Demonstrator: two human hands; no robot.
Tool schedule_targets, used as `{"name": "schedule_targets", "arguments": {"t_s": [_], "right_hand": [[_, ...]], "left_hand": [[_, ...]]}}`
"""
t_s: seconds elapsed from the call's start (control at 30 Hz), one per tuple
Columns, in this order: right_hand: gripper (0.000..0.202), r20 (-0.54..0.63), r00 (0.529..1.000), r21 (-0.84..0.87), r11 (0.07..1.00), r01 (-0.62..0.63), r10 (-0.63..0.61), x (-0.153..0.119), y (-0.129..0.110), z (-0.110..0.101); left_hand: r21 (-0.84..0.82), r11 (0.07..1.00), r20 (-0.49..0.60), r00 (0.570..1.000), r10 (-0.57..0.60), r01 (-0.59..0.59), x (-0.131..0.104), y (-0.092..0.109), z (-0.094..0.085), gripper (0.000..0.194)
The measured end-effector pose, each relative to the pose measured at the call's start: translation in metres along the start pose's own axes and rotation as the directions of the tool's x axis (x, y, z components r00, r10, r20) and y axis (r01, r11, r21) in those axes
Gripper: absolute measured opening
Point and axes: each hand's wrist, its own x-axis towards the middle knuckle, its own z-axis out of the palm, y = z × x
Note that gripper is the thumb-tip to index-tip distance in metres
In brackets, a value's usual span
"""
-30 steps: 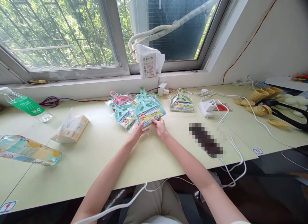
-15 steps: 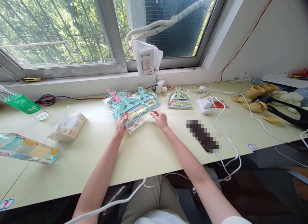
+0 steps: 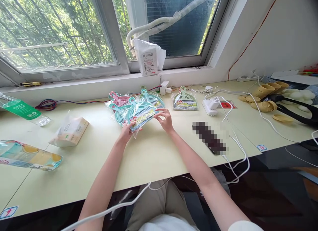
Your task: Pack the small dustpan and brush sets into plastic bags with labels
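Note:
My left hand (image 3: 127, 131) grips the lower left corner of a blue dustpan-and-brush set (image 3: 142, 117) in clear plastic wrap. At its right edge, the thumb and fingers of my right hand (image 3: 164, 119) are pinched on the same packet. Behind and to the left lie a pink wrapped set (image 3: 116, 98) and another teal one (image 3: 116, 114), partly covered. More wrapped sets, blue (image 3: 152, 98) and green, are just behind. A separate green wrapped set (image 3: 184, 100) lies to the right.
Tissue pack (image 3: 72, 130) and two bottles (image 3: 29, 155) stand or lie at left. To the right are a phone (image 3: 210, 138), a white charger (image 3: 211, 106), cables, yellow rolls (image 3: 264, 92) and a black-handled object (image 3: 300, 113). A boxed item (image 3: 149, 60) is on the sill.
The blue packet has turned and shifted slightly right, lying flatter between my hands. My right hand has come onto its right edge, and my left hand has moved a little right.

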Motion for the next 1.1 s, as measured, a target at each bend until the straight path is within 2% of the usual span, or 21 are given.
{"name": "schedule_targets", "arguments": {"t_s": [0.1,0.2,0.33,0.4,0.43,0.5,0.6,0.67,0.77,0.83,0.9,0.97,1.03,1.1], "right_hand": [[0.010,-0.011,0.999,0.062,0.997,-0.047,0.047,0.001,0.003,-0.001],[0.014,-0.049,0.992,0.065,0.992,-0.110,0.114,0.000,0.010,0.000],[0.014,-0.121,0.977,0.098,0.981,-0.167,0.178,-0.001,0.015,0.002],[0.011,-0.111,0.970,0.166,0.966,-0.197,0.216,-0.002,0.015,0.004],[0.018,-0.075,0.964,0.214,0.949,-0.234,0.254,-0.002,0.015,0.004],[0.037,0.091,0.927,0.316,0.873,-0.372,0.363,-0.002,0.017,0.005],[0.047,0.357,0.800,0.402,0.694,-0.597,0.482,-0.001,0.024,0.006],[0.047,0.371,0.762,0.453,0.613,-0.647,0.531,-0.001,0.028,0.007],[0.049,0.224,0.761,0.545,0.569,-0.616,0.610,0.000,0.033,0.006],[0.051,0.168,0.755,0.572,0.561,-0.599,0.634,0.000,0.033,0.005],[0.050,0.173,0.757,0.573,0.561,-0.598,0.630,-0.001,0.033,0.006],[0.047,0.200,0.770,0.565,0.570,-0.596,0.606,-0.003,0.031,0.010],[0.043,0.220,0.792,0.557,0.593,-0.581,0.569,-0.006,0.027,0.015],[0.042,0.236,0.813,0.548,0.618,-0.563,0.531,-0.008,0.023,0.019]], "left_hand": [[0.098,0.995,0.029,0.999,-0.032,0.029,-0.001,-0.004,0.003,0.036],[0.190,0.980,0.103,0.992,-0.078,0.058,-0.006,-0.006,0.009,0.036],[0.230,0.973,0.190,0.980,-0.054,0.009,-0.012,-0.004,0.015,0.039],[0.244,0.970,0.214,0.976,-0.042,-0.012,-0.014,-0.002,0.015,0.039],[0.256,0.967,0.222,0.974,-0.042,-0.016,-0.014,-0.001,0.014,0.040],[0.286,0.958,0.232,0.972,-0.049,-0.020,-0.015,0.002,0.011,0.043],[0.332,0.943,0.241,0.969,-0.063,-0.021,-0.016,0.006,0.009,0.048],[0.337,0.940,0.267,0.963,-0.035,-0.059,-0.017,0.007,0.009,0.059],[0.330,0.923,0.329,0.940,0.085,-0.198,-0.019,0.005,0.013,0.093],[0.371,0.876,0.354,0.919,0.175,-0.309,-0.018,0.002,0.017,0.117],[0.431,0.813,0.313,0.910,0.273,-0.392,-0.016,-0.003,0.021,0.121],[0.464,0.779,0.211,0.907,0.366,-0.422,-0.012,-0.008,0.022,0.107],[0.462,0.781,0.075,0.896,0.437,-0.420,-0.007,-0.012,0.020,0.093],[0.439,0.804,-0.044,0.884,0.465,-0.401,-0.003,-0.014,0.016,0.092]]}}
